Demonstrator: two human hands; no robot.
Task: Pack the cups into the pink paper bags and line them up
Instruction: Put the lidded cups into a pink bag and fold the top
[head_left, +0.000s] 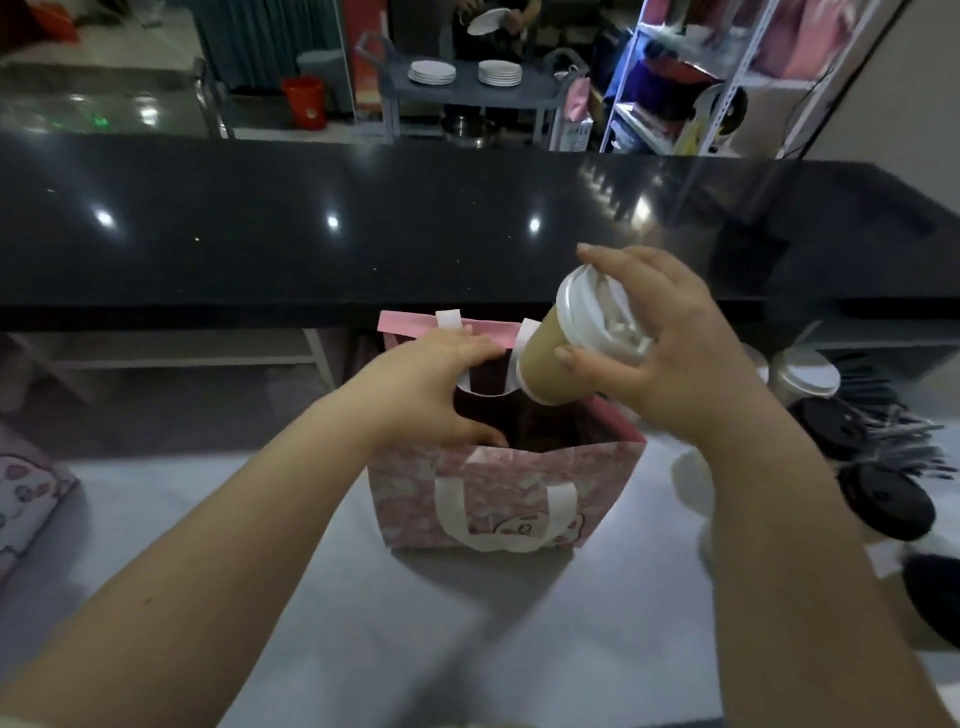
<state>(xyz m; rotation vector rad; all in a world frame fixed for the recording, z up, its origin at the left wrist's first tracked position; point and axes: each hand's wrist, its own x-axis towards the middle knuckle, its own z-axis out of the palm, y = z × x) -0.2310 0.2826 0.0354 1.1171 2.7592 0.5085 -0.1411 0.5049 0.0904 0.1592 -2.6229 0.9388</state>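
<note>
- Pink paper bag (415, 499) stands upright on the light work surface (363, 634), mouth open, just in front of the black counter (311, 234).
- The bag has white flat handles. The near handle (506, 519) hangs down over the front wall and the far ones stick up at the back rim.
- The front wall has a pale pattern and a cartoon figure low down. Any lettering is too blurred to read.
- Left hand (441, 384) grips the bag's left rim, with fingers curled over the far side and the thumb down at the near edge.
- Right hand (660, 353) holds the cup (545, 358) from the lid end, with the thumb on the cup wall and fingers wrapped over the top.
- The cup is plain kraft brown with a white lid (576, 312) and no readable print. It is tilted, base pointing down-left over the bag's mouth, at the right rim and not inside.
- More lidded cups (805, 376) stand at the right, near the counter edge.
- Black round lids (883, 504) and a bundle of thin dark sticks (893, 431) lie right of the bag, apart from it.
- A second pink bag (21, 499) with a cartoon print lies flat at the left frame edge.
- Background: a grey cart with stacks of white plates (431, 73), a red bucket (304, 101) and a metal shelf (675, 78). A person behind the cart holds a plate (488, 21).
</note>
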